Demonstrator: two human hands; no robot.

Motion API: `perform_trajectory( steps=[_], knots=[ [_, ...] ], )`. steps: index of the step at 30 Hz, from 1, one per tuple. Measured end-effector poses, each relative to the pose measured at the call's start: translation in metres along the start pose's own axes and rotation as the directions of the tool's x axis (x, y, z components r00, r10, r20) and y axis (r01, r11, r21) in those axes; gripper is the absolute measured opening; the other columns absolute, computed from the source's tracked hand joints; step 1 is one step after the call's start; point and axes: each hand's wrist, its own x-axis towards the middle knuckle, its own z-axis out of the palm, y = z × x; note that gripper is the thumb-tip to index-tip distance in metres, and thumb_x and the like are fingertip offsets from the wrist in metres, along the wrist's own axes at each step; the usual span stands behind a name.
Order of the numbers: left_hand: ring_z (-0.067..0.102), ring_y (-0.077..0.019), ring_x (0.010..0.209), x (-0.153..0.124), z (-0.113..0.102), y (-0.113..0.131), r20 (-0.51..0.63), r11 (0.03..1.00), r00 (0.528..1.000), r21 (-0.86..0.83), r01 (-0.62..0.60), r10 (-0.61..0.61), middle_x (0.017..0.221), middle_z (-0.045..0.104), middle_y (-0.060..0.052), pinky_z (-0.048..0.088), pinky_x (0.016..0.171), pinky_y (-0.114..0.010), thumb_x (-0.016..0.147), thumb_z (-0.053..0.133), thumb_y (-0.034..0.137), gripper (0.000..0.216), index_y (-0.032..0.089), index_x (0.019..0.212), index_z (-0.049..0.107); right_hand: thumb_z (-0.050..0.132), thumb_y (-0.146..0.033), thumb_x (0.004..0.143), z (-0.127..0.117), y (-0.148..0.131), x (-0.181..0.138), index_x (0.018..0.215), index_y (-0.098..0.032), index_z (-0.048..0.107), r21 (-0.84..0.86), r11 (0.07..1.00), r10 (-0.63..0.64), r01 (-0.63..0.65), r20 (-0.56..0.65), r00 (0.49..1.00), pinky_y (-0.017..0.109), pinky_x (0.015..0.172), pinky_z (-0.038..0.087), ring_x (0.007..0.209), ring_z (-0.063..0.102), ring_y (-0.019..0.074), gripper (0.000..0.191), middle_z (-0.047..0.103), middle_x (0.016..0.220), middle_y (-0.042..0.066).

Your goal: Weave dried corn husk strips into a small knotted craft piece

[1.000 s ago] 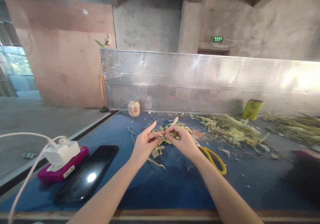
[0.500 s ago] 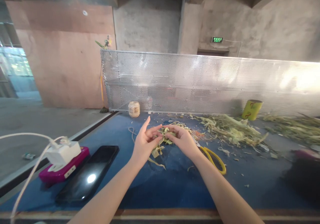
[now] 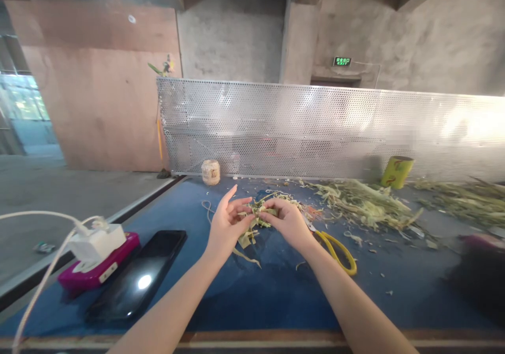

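My left hand (image 3: 229,221) and my right hand (image 3: 286,220) meet above the middle of the blue table. Thumb and fingers of each pinch at a small pale green piece of dried plant (image 3: 256,213), which looks like husk. One finger of the left hand points up, away from the pinch. Fingers and similar scraps hide most of the piece. Under and behind the hands lie cut plant scraps (image 3: 247,238). Scissors with yellow handles (image 3: 340,251) rest beside my right wrist, their blades partly covered by it.
A black phone (image 3: 138,275) and a magenta power strip (image 3: 98,270) with a white charger (image 3: 97,242) lie at the left. Toward the back stand a ball of twine (image 3: 211,172) and a yellow-green can (image 3: 397,172). Dried stalks (image 3: 363,201) cover the right; a perforated metal screen (image 3: 268,128) rises behind.
The fingertips of both hands have shifted slightly, the right hand's moving a little lower and closer to the left thumb. Everything on the table stays in place.
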Motion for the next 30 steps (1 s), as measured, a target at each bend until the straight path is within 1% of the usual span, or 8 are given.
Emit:
perform_trajectory(
  steps=[6, 14, 17, 20, 22, 25, 27, 30],
  knots=[
    [0.059, -0.0167, 0.085, -0.0014, 0.0004, 0.0028, 0.014, 1.000, 1.000, 0.011, 0.018, -0.018, 0.098, 0.062, -0.008, 0.049, 0.077, -0.032, 0.065, 0.064, 0.020, 0.076, 0.018, 0.131, 0.025, 0.059, -0.030, 0.070, -0.0004, 0.0039, 0.0006, 0.078, -0.018, 0.054, -0.013, 1.000, -0.011, 0.011, -0.016, 1.000, 0.025, 0.061, 0.044, 0.062, 0.052, 0.0112, 0.015, 0.055, 0.070, 0.000],
    [0.058, -0.0149, 0.082, -0.0016, 0.0002, 0.0018, 0.043, 0.999, 0.999, 0.040, -0.033, 0.031, 0.096, 0.062, -0.007, 0.048, 0.073, -0.029, 0.069, 0.061, 0.020, 0.072, 0.019, 0.131, 0.026, 0.057, -0.028, 0.071, 0.0000, -0.0004, -0.0005, 0.079, -0.018, 0.053, 0.035, 0.999, 0.007, -0.008, 0.043, 0.999, 0.024, 0.060, 0.044, 0.063, 0.052, 0.0107, 0.014, 0.054, 0.070, -0.001],
    [0.057, -0.0151, 0.081, -0.0024, -0.0009, 0.0015, 0.028, 0.993, 0.997, 0.083, -0.079, 0.077, 0.096, 0.063, -0.007, 0.047, 0.071, -0.028, 0.068, 0.062, 0.021, 0.071, 0.020, 0.131, 0.028, 0.057, -0.027, 0.071, -0.0004, -0.0020, -0.0010, 0.079, -0.018, 0.055, 0.033, 0.999, 0.000, -0.002, 0.062, 0.998, 0.024, 0.061, 0.043, 0.063, 0.051, 0.0104, 0.012, 0.054, 0.071, -0.001],
    [0.059, -0.0163, 0.077, -0.0039, -0.0017, 0.0021, 0.023, 0.985, 0.997, 0.152, -0.083, 0.080, 0.092, 0.065, -0.006, 0.047, 0.069, -0.030, 0.069, 0.062, 0.025, 0.074, 0.021, 0.133, 0.025, 0.057, -0.028, 0.072, -0.0006, -0.0032, -0.0012, 0.079, -0.019, 0.055, 0.063, 0.998, 0.008, -0.012, 0.066, 0.998, 0.024, 0.060, 0.043, 0.062, 0.051, 0.0105, 0.012, 0.054, 0.070, -0.001],
    [0.059, -0.0181, 0.079, -0.0049, -0.0016, 0.0025, -0.005, 0.967, 0.993, 0.229, -0.112, 0.117, 0.088, 0.066, -0.006, 0.046, 0.070, -0.032, 0.069, 0.063, 0.027, 0.075, 0.021, 0.133, 0.025, 0.057, -0.029, 0.072, -0.0003, -0.0036, -0.0013, 0.079, -0.019, 0.055, 0.083, 0.996, 0.004, -0.010, 0.071, 0.997, 0.024, 0.060, 0.043, 0.062, 0.052, 0.0106, 0.013, 0.054, 0.069, -0.002],
    [0.059, -0.0186, 0.081, -0.0062, -0.0010, 0.0025, -0.061, 0.941, 0.983, 0.303, -0.148, 0.174, 0.092, 0.066, -0.006, 0.046, 0.067, -0.030, 0.067, 0.064, 0.028, 0.079, 0.023, 0.134, 0.022, 0.057, -0.029, 0.072, 0.0002, -0.0039, -0.0018, 0.079, -0.019, 0.054, 0.087, 0.996, -0.025, 0.019, 0.062, 0.998, 0.024, 0.061, 0.044, 0.064, 0.052, 0.0109, 0.012, 0.053, 0.070, -0.001],
    [0.060, -0.0177, 0.076, -0.0067, -0.0005, 0.0025, -0.055, 0.943, 0.987, 0.306, -0.130, 0.154, 0.092, 0.066, -0.006, 0.046, 0.062, -0.029, 0.068, 0.063, 0.029, 0.078, 0.024, 0.134, 0.023, 0.056, -0.028, 0.072, 0.0004, -0.0040, -0.0023, 0.079, -0.019, 0.054, 0.075, 0.997, -0.039, 0.036, 0.048, 0.998, 0.024, 0.063, 0.044, 0.066, 0.052, 0.0114, 0.011, 0.054, 0.072, -0.001],
    [0.061, -0.0188, 0.078, -0.0070, 0.0000, 0.0027, -0.020, 0.956, 0.994, 0.277, -0.095, 0.104, 0.087, 0.067, -0.006, 0.048, 0.061, -0.028, 0.068, 0.063, 0.029, 0.071, 0.023, 0.131, 0.030, 0.057, -0.028, 0.072, 0.0005, -0.0038, -0.0026, 0.078, -0.019, 0.054, 0.057, 0.997, -0.044, 0.042, 0.040, 0.998, 0.025, 0.065, 0.045, 0.068, 0.053, 0.0118, 0.010, 0.054, 0.073, 0.000]
  ],
)
